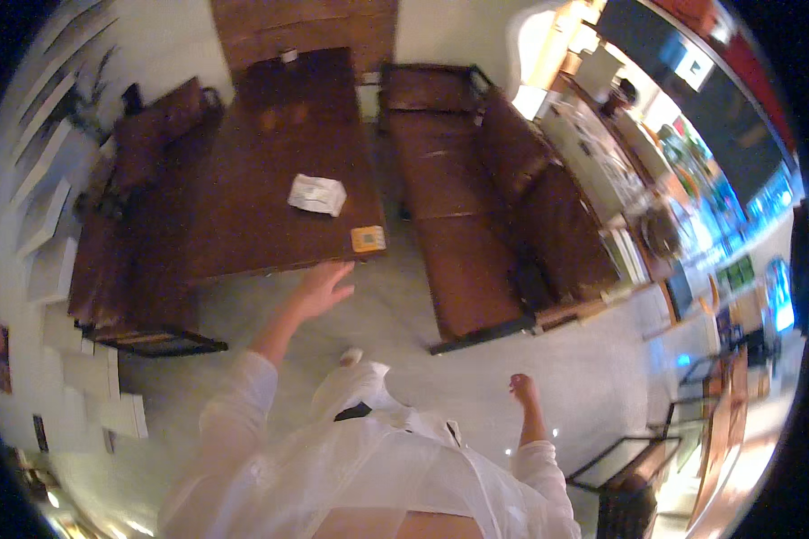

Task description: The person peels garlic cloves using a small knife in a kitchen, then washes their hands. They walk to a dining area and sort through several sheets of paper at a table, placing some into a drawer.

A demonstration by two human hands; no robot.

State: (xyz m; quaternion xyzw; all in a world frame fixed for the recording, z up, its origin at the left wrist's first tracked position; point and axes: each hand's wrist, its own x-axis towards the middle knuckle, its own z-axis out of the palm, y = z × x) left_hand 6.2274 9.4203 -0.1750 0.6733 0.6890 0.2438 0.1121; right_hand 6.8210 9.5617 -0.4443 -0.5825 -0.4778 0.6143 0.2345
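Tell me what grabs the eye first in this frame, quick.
The long dark wooden table in the upper middle, with a crumpled white paper and a small orange square card near its close edge. The left hand reaches open toward that edge, touching nothing. A brown leather bench runs along the table's right; the right hand hangs low, loosely curled.

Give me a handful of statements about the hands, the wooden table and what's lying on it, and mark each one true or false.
1. The left hand reaches toward the near edge of the wooden table. True.
2. The right hand grips the crumpled white paper. False: it hangs by the person's side over the floor, holding nothing visible, and the paper lies on the table.
3. A small orange square card lies near the table's near right corner. True.
4. The brown bench stands left of the table. False: it stands to the right.
5. The left hand holds the card. False: it is empty, with open fingers.
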